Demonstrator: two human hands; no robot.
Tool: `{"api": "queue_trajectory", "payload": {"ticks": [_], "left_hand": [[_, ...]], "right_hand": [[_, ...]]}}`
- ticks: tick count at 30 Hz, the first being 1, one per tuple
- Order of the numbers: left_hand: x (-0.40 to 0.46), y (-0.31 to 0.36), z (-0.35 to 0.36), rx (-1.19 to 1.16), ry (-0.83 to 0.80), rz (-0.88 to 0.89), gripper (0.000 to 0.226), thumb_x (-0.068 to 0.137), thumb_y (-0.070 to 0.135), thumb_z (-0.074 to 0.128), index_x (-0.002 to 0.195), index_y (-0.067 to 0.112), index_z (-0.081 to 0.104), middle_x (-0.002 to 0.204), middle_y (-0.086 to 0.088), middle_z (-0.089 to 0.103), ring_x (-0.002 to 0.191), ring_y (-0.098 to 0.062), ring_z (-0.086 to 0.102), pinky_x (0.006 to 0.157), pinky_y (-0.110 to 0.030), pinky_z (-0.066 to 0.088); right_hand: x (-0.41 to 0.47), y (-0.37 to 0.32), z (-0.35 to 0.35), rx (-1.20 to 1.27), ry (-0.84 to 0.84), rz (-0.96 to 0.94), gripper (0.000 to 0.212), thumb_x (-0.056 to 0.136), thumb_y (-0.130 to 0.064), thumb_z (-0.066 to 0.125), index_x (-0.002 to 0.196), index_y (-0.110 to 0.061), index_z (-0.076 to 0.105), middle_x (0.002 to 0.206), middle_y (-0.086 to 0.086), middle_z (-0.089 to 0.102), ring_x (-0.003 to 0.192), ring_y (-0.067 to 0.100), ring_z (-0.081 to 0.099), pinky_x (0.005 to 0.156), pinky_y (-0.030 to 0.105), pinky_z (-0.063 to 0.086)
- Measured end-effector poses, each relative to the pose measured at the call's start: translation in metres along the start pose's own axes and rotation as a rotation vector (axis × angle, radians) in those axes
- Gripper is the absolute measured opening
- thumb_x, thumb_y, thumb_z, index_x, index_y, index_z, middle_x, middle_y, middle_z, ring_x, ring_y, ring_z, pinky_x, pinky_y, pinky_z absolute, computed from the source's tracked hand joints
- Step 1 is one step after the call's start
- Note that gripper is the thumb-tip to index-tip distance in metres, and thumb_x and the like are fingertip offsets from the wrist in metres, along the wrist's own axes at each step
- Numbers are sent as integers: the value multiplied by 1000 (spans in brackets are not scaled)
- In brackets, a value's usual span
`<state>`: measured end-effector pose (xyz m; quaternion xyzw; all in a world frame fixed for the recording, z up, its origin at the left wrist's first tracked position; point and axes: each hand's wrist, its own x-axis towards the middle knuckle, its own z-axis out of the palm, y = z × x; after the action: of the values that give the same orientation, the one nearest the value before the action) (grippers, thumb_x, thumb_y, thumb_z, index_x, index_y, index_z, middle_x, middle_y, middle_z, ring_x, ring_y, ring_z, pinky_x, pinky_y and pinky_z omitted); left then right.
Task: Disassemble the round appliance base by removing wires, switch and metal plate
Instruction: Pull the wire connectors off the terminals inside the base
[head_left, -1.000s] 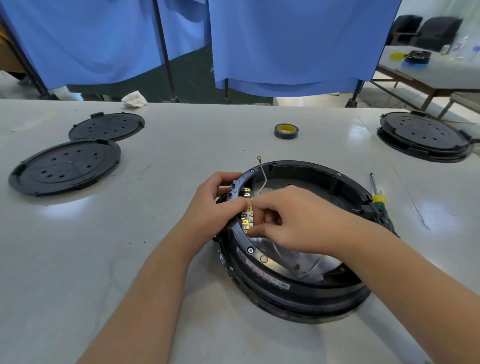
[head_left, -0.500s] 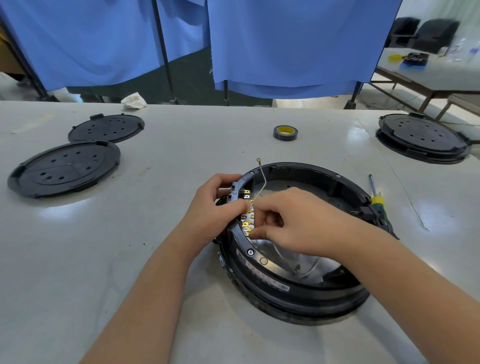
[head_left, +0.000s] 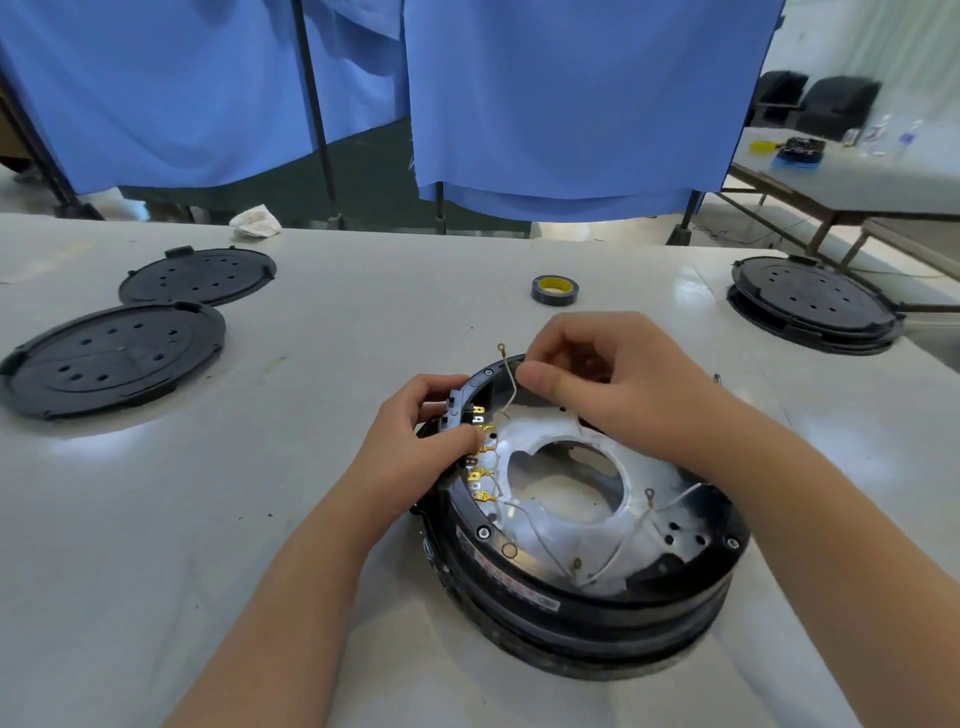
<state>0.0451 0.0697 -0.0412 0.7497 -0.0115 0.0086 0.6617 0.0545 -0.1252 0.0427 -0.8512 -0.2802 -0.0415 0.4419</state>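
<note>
The round black base (head_left: 582, 587) sits on the white desk (head_left: 311, 519) just in front of the person, its silver metal plate (head_left: 618, 530) exposed inside with thin wires (head_left: 540, 540) lying loose across it. The left hand (head_left: 415, 441) grips the switch (head_left: 460, 410) at the base's left rim, thumb beside the brass terminals (head_left: 480, 467), while the right hand (head_left: 597, 384) pinches a wire (head_left: 511, 379) (ring lug at its free end) above the far rim. Farther off lie two black lids (head_left: 114, 358), a tape roll (head_left: 554, 289) and another base (head_left: 815, 306).
</note>
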Motion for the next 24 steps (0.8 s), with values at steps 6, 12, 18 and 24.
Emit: {"api": "queue_trajectory", "payload": {"ticks": [6, 12, 18, 24], "left_hand": [[-1, 0, 1, -6, 10, -15, 45, 60, 27, 70, 102, 41, 64, 106, 4, 67, 98, -13, 67, 75, -28, 56], [0, 0, 2, -8, 10, -9, 43, 59, 26, 70, 98, 43, 65, 102, 7, 69, 96, -10, 67, 71, -21, 54], [0, 1, 1, -12, 6, -7, 42, 60, 25, 69, 95, 46, 66, 102, 4, 69, 85, -5, 69, 62, -14, 52], [2, -1, 1, -6, 6, -10, 42, 59, 25, 69, 95, 46, 67, 103, 4, 69, 86, -6, 70, 63, -15, 52]], "right_hand": [[23, -17, -47, 66, 240, -55, 12, 88, -30, 67, 79, -22, 69, 70, -3, 67, 63, 6, 62, 64, 18, 54], [69, -1, -64, 96, 133, 166, 19, 98, -22, 54, 87, -8, 58, 78, 6, 73, 61, 22, 71, 61, 31, 60], [111, 29, -61, -431, 38, 134, 17, 96, -29, 56, 83, -17, 57, 75, -7, 70, 57, 8, 68, 59, 24, 53], [117, 57, -37, -721, 93, -39, 19, 93, -32, 60, 86, -15, 63, 77, -3, 63, 72, 20, 55, 62, 28, 36]]}}
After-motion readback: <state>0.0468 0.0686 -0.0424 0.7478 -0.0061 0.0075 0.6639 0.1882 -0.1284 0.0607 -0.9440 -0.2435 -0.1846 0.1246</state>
